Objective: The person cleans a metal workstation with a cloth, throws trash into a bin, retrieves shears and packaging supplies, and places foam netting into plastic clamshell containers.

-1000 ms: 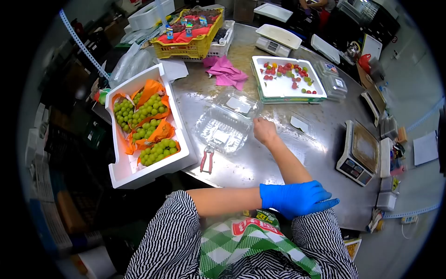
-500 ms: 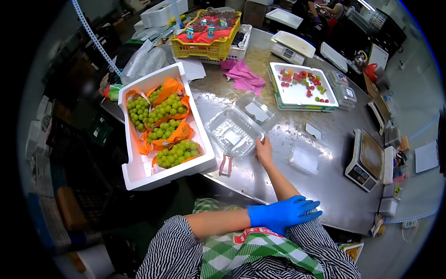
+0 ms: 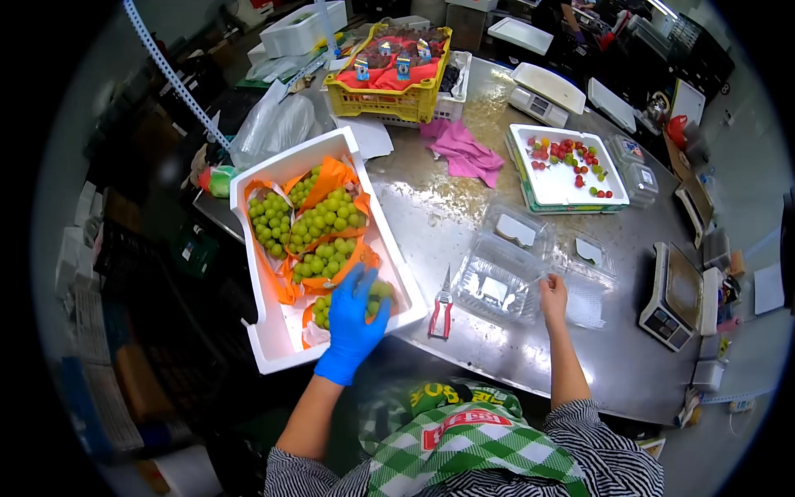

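My left hand (image 3: 353, 321), in a blue glove, reaches over the near end of a white foam box (image 3: 286, 358). Its fingers are spread above the front bunch of green grapes (image 3: 321, 310), partly hiding it; whether they touch the grapes I cannot tell. More green bunches (image 3: 330, 214) lie behind in orange wrapping (image 3: 333, 172). My bare right hand (image 3: 553, 296) pinches the right edge of an open clear plastic clamshell container (image 3: 520, 286) on the metal table. Between box and container lie red-handled pruning shears (image 3: 442, 313), blades pointing away from me.
Behind the container is a white tray (image 3: 542, 182) of small red and green fruit. A pink cloth (image 3: 465, 153) lies near a yellow crate (image 3: 385, 101). Scales (image 3: 672, 290) stand at the right, with another scale (image 3: 542, 95) at the back. Clear packs (image 3: 639, 180) sit beside the tray.
My left hand has left my right forearm and moved left to the grapes. The container now sits further right of the shears, whose blades are uncovered. The view has shifted somewhat.
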`<action>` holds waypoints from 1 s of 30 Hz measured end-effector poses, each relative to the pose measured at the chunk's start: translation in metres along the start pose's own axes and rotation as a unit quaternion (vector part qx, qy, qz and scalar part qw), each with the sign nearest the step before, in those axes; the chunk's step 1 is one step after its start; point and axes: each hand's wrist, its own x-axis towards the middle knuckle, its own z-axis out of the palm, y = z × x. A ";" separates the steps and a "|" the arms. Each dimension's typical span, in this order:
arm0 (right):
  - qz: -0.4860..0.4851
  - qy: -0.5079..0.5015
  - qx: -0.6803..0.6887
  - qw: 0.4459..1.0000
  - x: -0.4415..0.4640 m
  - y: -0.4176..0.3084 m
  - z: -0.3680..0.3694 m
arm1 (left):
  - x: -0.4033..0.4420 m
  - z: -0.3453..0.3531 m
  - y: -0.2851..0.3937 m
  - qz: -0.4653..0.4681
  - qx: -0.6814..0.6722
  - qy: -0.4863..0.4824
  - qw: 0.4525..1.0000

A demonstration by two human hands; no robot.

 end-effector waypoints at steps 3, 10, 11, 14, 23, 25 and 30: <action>-0.034 0.020 -0.066 0.997 -0.004 -0.003 0.014 | 0.046 -0.001 -0.011 0.033 0.046 -0.061 0.997; -0.078 0.014 -0.054 0.995 -0.002 0.007 0.041 | 0.203 0.105 -0.030 0.061 0.111 -0.251 0.960; -0.081 0.023 -0.060 0.995 -0.004 0.003 0.042 | 0.223 0.128 -0.029 0.049 0.123 -0.262 0.956; 0.015 -0.031 -0.014 0.999 -0.009 -0.019 0.032 | 0.277 0.211 -0.040 0.004 0.127 -0.282 0.951; 0.041 -0.069 0.006 0.997 -0.007 -0.028 0.026 | 0.382 0.354 -0.032 -0.255 0.061 -0.240 0.935; 0.061 -0.077 0.018 0.995 -0.006 -0.033 0.023 | 0.391 0.368 -0.028 -0.274 0.061 -0.265 0.922; 0.044 -0.060 0.025 0.997 -0.005 -0.043 0.023 | 0.388 0.395 -0.034 -0.223 0.192 -0.289 0.911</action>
